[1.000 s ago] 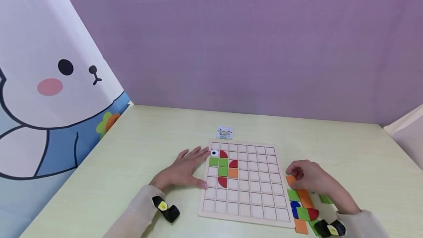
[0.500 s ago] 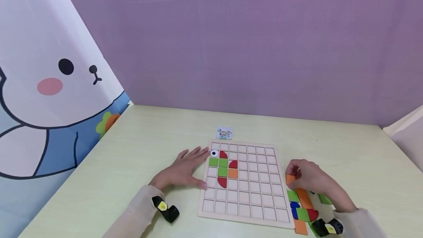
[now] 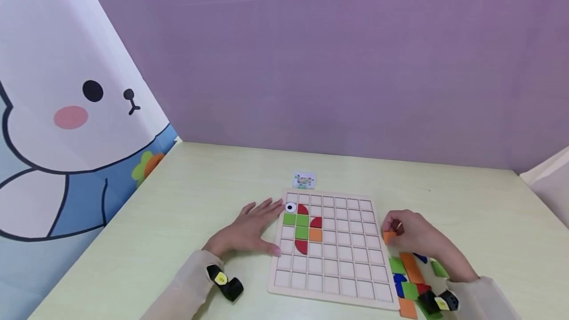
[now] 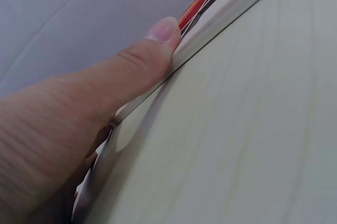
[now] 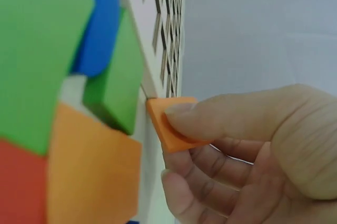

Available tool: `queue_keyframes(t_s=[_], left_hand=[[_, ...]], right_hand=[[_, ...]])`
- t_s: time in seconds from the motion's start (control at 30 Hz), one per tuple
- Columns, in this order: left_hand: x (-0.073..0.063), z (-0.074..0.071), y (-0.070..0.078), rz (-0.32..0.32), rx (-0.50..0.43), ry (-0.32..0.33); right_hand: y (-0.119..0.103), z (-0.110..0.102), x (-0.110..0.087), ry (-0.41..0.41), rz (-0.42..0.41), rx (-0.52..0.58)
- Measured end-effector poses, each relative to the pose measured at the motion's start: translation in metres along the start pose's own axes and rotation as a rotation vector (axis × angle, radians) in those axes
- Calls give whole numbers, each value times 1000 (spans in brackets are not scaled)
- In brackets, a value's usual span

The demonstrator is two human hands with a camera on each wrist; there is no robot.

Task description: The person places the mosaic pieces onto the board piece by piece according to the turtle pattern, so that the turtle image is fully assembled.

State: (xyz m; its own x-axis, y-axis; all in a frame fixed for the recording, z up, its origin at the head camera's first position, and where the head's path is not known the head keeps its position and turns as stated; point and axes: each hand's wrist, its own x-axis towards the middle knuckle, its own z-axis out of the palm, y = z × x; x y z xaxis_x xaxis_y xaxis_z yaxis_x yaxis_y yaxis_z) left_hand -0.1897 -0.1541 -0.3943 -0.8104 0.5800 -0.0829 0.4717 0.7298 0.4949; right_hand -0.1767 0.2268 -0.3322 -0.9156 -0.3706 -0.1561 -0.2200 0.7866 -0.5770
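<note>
My right hand (image 3: 411,232) pinches an orange square tile (image 5: 176,124) between thumb and fingers, close to the right edge of the wooden grid board (image 3: 338,278). With its fingers spread, my left hand (image 3: 244,231) rests along the board's left edge; its thumb (image 4: 152,50) touches the rim in the left wrist view. Set in the board's upper left cells are a white eye tile (image 3: 290,207), several green squares (image 3: 302,220), red quarter-circles (image 3: 301,246) and an orange square (image 3: 315,235).
Loose tiles lie right of the board: a green square (image 3: 397,265), an orange piece (image 3: 412,268), blue ones (image 3: 399,288) and others partly under the right wrist. A small picture card (image 3: 304,180) lies beyond the board. A purple cloth (image 3: 338,63) hangs behind the table (image 3: 222,172).
My right hand has lifted the orange tile slightly up and away from the loose pile, uncovering a dark blue piece. My left hand has stayed at the board's edge.
</note>
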Motion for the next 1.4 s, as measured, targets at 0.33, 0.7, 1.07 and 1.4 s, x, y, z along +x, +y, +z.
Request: queue_keyframes(t_s=[0.33,0.7,1.07,1.4], left_hand=[[1,1,3,4,-5,-11],[0,2,2,26,-12,-10],[-3,3,2,2,-13,-10],[-4,2,2,8,-3,-12]], right_hand=[[-11,-1,2,20,-11,-30],[-31,10,12,3,-50,15],[-53,26,25,-12,-68,40],[-74,39,31,-29,-65,82]])
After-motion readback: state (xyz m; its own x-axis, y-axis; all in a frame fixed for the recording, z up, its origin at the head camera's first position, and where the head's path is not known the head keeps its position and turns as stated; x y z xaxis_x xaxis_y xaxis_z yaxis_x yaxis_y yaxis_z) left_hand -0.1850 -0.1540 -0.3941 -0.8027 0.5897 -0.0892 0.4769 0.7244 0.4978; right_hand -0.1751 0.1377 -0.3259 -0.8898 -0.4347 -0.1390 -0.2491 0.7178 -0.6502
